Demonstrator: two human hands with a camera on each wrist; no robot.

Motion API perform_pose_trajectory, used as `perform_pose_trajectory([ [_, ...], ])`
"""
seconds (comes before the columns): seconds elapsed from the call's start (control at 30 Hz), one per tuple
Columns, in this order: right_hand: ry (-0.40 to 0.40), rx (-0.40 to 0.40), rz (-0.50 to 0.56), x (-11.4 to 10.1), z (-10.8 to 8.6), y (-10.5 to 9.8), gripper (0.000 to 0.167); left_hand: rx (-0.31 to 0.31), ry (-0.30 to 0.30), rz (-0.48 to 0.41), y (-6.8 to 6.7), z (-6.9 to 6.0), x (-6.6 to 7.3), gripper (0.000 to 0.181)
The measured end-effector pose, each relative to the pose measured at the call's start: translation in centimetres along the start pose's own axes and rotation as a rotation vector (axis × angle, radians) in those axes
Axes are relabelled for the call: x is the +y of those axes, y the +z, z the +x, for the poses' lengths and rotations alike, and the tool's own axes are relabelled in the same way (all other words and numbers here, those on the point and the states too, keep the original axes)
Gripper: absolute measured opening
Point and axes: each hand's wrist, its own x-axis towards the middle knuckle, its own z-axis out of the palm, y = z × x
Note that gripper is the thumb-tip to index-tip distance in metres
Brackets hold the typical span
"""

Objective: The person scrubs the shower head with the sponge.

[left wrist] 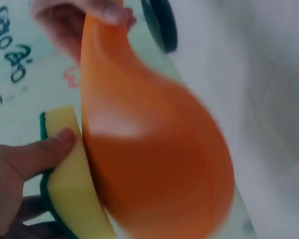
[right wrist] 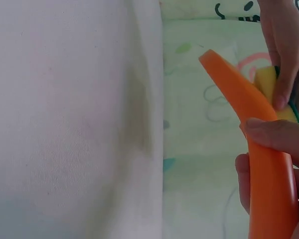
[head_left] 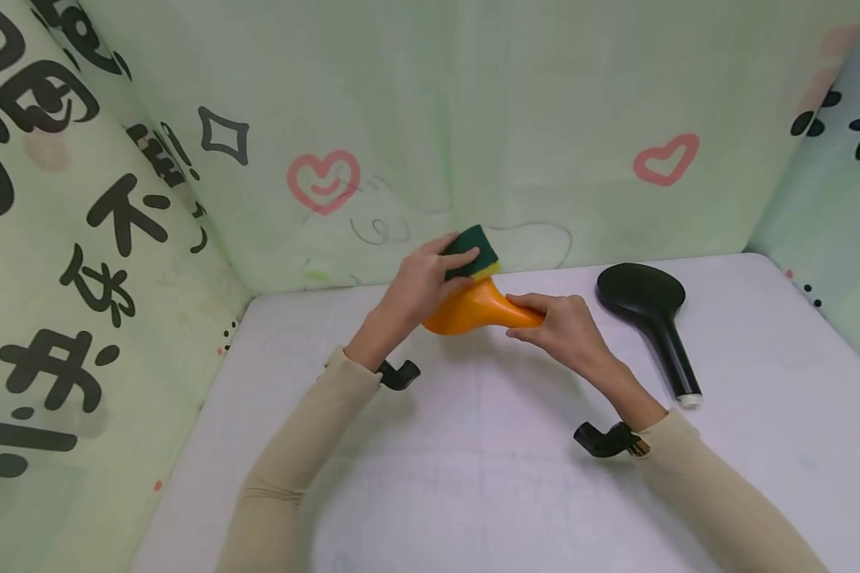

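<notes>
My left hand (head_left: pixel 417 278) grips a green and yellow sponge (head_left: pixel 473 251), its yellow side toward an orange handled piece (head_left: pixel 469 309) with a broad rounded head. In the left wrist view the sponge (left wrist: pixel 72 179) lies along one side of the orange head (left wrist: pixel 154 164), with thumb on the yellow foam. My right hand (head_left: pixel 568 328) holds the orange handle, thumb on one side and fingers on the other. The right wrist view shows that handle (right wrist: pixel 271 189) smooth and slightly curved. Both hands are raised near the table's back edge.
A black shower head (head_left: pixel 642 296) with a white end lies on the white-covered table (head_left: pixel 473 477), right of my right hand. Behind the table hangs a pale green backdrop (head_left: pixel 545 95) with printed hearts. Another patterned backdrop (head_left: pixel 50 207) stands at the left.
</notes>
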Motion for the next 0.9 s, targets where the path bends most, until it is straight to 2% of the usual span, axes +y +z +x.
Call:
perform_pose_trajectory([
  [0.13,-0.066,0.000,-0.057,0.3,-0.6,-0.8,0.047,-0.062,-0.162,-0.119,-1.6,0.9,-2.4,0.049],
  [0.2,-0.088,-0.004,-0.079,0.3,-0.7,-1.0,0.046,-0.105,-0.193,-0.147,-2.3,1.3,-3.0,0.048],
  [0.27,-0.106,-0.014,-0.099,0.2,-0.7,-1.0,0.046,-0.177,-0.179,-0.160,-2.8,1.6,-2.9,0.046],
  [0.43,-0.166,-0.065,-0.148,-0.3,-0.8,-0.6,0.045,-0.376,-0.072,-0.171,-3.7,2.7,-1.7,0.044],
  [0.5,-0.177,-0.077,-0.160,-0.3,-1.0,-0.7,0.045,-0.422,-0.076,-0.182,-4.2,2.8,-1.9,0.043],
  [0.6,-0.165,-0.062,-0.171,-0.1,-1.4,-1.2,0.045,-0.430,-0.142,-0.224,-4.8,2.3,-3.0,0.044],
  [0.7,-0.163,-0.047,-0.170,-0.1,-1.6,-1.7,0.045,-0.394,-0.181,-0.240,-5.1,1.5,-3.4,0.044],
  [0.77,-0.176,-0.051,-0.162,-0.1,-1.4,-1.7,0.044,-0.380,-0.148,-0.216,-4.9,1.3,-2.6,0.044],
  [0.9,-0.176,-0.084,-0.141,-0.5,-1.0,-1.1,0.044,-0.377,-0.015,-0.078,-4.0,1.3,0.3,0.046],
])
